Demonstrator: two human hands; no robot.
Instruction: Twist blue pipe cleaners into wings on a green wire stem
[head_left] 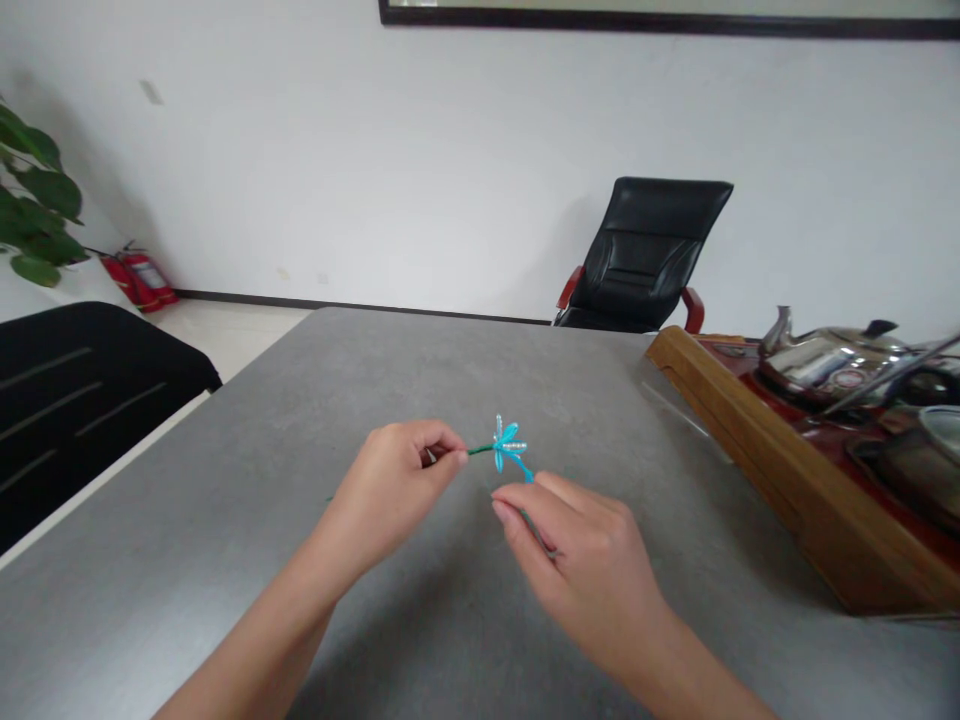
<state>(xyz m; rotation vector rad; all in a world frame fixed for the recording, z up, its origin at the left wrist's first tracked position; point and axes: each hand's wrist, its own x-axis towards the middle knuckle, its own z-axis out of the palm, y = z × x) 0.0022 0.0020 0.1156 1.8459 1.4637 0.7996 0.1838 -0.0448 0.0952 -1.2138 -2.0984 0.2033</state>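
A small blue flower (507, 446) with clear beaded strands is held up above the grey table (420, 380). Its green stem (480, 450) runs left into the pinched thumb and fingers of my left hand (405, 480). My right hand (581, 540) is closed just below and right of the flower, thumb against fingers. A thin green strand (534, 527) passes through its grip, and a blue petal end touches its fingertips. The rest of what lies inside the right hand is hidden.
At the right edge a wooden tea tray (750, 470) holds a metal kettle (840, 360) and a pot (926, 460). Black chairs stand beyond the table (649, 250) and at the left (97, 390). Red fire extinguishers (142, 280) and a plant (37, 195) are at the far left.
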